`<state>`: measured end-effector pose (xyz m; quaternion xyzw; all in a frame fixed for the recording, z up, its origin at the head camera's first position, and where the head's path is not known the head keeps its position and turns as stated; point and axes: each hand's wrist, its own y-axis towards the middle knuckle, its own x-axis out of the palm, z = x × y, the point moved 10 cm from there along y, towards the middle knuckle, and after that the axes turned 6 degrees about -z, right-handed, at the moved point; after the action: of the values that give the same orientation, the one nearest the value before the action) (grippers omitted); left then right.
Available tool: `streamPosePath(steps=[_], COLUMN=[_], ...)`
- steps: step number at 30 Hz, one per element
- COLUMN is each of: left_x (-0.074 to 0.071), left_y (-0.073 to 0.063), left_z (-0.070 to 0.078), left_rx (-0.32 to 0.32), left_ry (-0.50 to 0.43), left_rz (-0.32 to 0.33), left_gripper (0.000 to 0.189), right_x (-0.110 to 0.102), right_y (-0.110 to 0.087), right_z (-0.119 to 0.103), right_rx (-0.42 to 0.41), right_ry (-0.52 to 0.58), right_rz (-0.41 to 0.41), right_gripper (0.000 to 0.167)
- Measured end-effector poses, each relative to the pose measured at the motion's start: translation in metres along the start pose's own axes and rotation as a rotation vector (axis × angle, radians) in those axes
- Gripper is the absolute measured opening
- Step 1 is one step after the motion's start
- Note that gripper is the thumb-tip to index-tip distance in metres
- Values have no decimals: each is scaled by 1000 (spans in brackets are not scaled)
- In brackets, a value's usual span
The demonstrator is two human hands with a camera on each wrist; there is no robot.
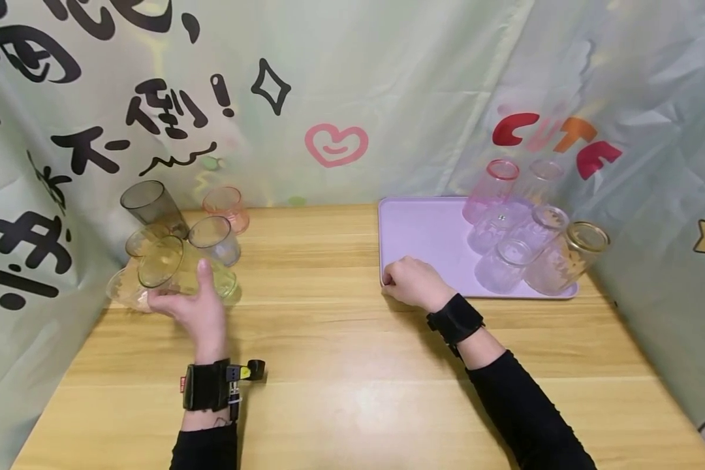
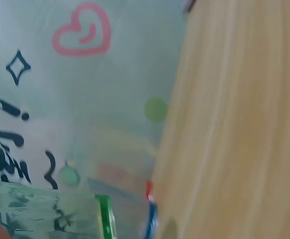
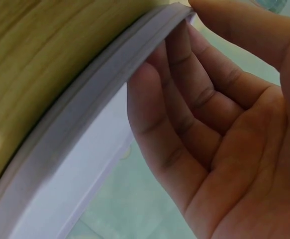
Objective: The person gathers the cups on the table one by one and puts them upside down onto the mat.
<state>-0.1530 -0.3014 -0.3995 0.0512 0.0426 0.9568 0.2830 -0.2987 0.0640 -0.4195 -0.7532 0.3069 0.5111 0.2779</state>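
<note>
My left hand (image 1: pixel 190 310) is at the cluster of glasses on the left, thumb raised, gripping a yellow-green drinking glass (image 1: pixel 202 277) that leans with its mouth to the left. In the left wrist view the side of this glass (image 2: pixel 40 206) and its green end show by the fingertips. Around it stand a grey glass (image 1: pixel 155 209), a clear glass (image 1: pixel 216 241) and a pink one (image 1: pixel 229 209). My right hand (image 1: pixel 414 284) pinches the near left corner of the lilac tray (image 1: pixel 417 228). In the right wrist view its fingers (image 3: pixel 147 104) curl over the tray's rim (image 3: pixel 85 94).
Several glasses stand on the tray's right side, among them a pink one (image 1: pixel 487 189) and a gold-rimmed one (image 1: pixel 564 261). A printed curtain (image 1: pixel 388 78) hangs behind the wooden table (image 1: pixel 329 365) and along both sides.
</note>
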Motion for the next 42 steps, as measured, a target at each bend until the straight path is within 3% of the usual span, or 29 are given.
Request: streamPosePath(steps=[6, 10, 14, 20, 27, 35, 42], left_x=[34, 56, 78, 111, 147, 180, 200], left_y=[-8, -14, -22, -40, -63, -96, -122], left_z=[7, 8, 6, 1, -8, -23, -31], left_rx=[-48, -87, -133, -234, -443, -650, -776], left_ry=[-221, -332, -396, -522, -738, -821, -850], left_rz=[-142, -192, -260, -415, -497, -611, -661], left_gripper=[89, 73, 61, 70, 35, 58, 80], right_x=[-3, -12, -24, -44, -58, -64, -66], right_y=[1, 1, -1, -8, -18, -28, -36], right_z=[-1, -3, -8, -18, -38, -58, -70], right_rx=[3, -4, -39, -117, -262, -379, -475], right_ry=[-3, 7, 18, 29, 48, 88, 115], right_rz=[18, 99, 223, 408, 573, 673, 721], right_gripper=[11, 5, 15, 39, 64, 84, 85])
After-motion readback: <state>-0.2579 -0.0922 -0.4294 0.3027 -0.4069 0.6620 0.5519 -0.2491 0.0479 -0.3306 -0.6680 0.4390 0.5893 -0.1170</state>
